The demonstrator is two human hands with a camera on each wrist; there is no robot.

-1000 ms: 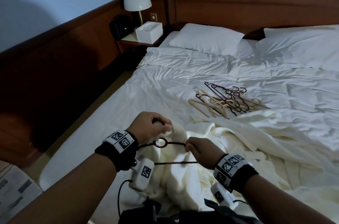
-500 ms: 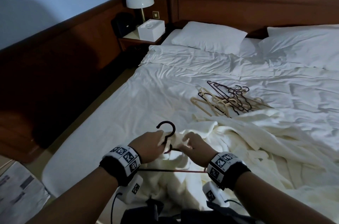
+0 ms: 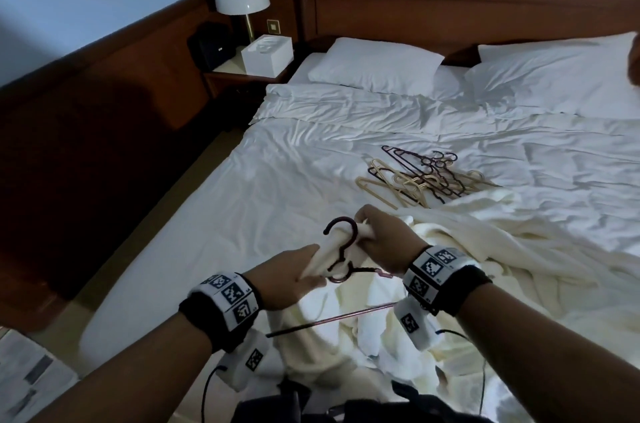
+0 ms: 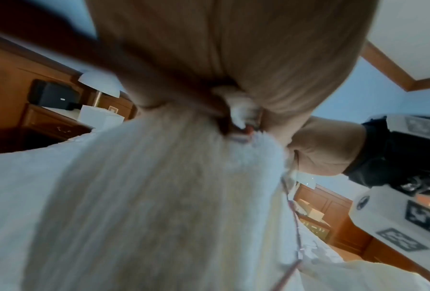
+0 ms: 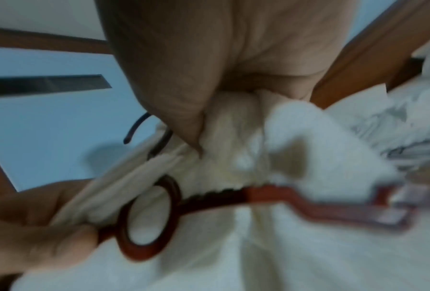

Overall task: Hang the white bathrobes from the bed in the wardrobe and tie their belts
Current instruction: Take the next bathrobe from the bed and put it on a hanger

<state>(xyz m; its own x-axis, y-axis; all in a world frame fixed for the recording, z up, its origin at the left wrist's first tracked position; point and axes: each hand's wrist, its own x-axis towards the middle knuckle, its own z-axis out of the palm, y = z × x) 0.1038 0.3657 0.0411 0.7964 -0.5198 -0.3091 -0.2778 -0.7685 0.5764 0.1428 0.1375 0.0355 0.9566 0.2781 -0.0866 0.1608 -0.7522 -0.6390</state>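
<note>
Hanger hook now stands clear of the robe's collar

The white bathrobe (image 3: 398, 284) lies bunched at the near edge of the bed (image 3: 277, 180), with a dark red hanger (image 3: 341, 258) worked into its neck. A second ago the hanger lay flat between the fists; now its hook points up, with collar cloth drawn past it. The left hand (image 3: 291, 279) clamps the collar and the hanger's ring together; the right hand (image 3: 384, 235) pinches a fold of the collar just beside the hook. The robe looks nearly seated on its hanger, but it is not yet in the wardrobe and its belt is untied. Spare hangers (image 3: 426, 176) lie farther up the sheet.
</note>
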